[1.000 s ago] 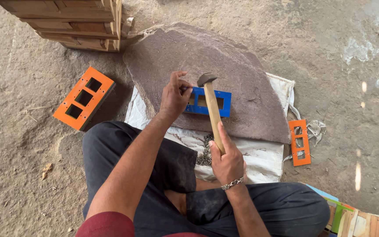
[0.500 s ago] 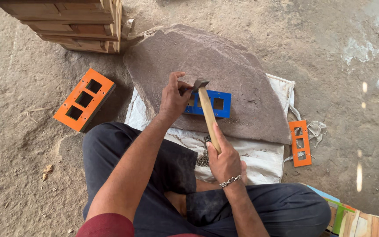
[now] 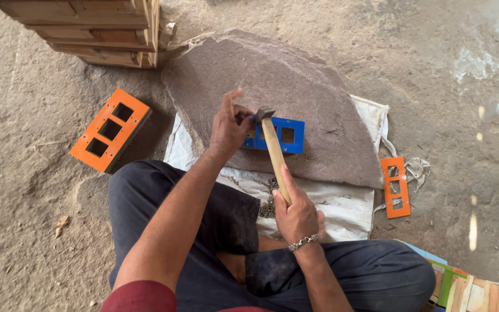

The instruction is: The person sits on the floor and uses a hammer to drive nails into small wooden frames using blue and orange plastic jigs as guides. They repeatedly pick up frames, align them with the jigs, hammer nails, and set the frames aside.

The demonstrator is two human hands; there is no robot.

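Note:
I sit on the ground in front of a big flat stone slab (image 3: 284, 81). On the slab lies a blue rectangular plate (image 3: 287, 136) with square cut-outs. My left hand (image 3: 227, 128) pinches something small at the plate's left end; the item itself is hidden by my fingers. My right hand (image 3: 297, 216) grips the wooden handle of a hammer (image 3: 272, 151), whose metal head rests down at the plate's left end, right beside my left fingertips.
An orange box frame (image 3: 110, 130) with three cut-outs lies on the dirt at left. A thin orange plate (image 3: 395, 186) lies at right. A white sack (image 3: 342, 205) spreads under the slab, small metal bits on it. Wooden crates (image 3: 93, 29) stand at the top left.
The hammer head has come down from a raised position onto the left end of the blue plate. My left hand has stayed pinched at that spot.

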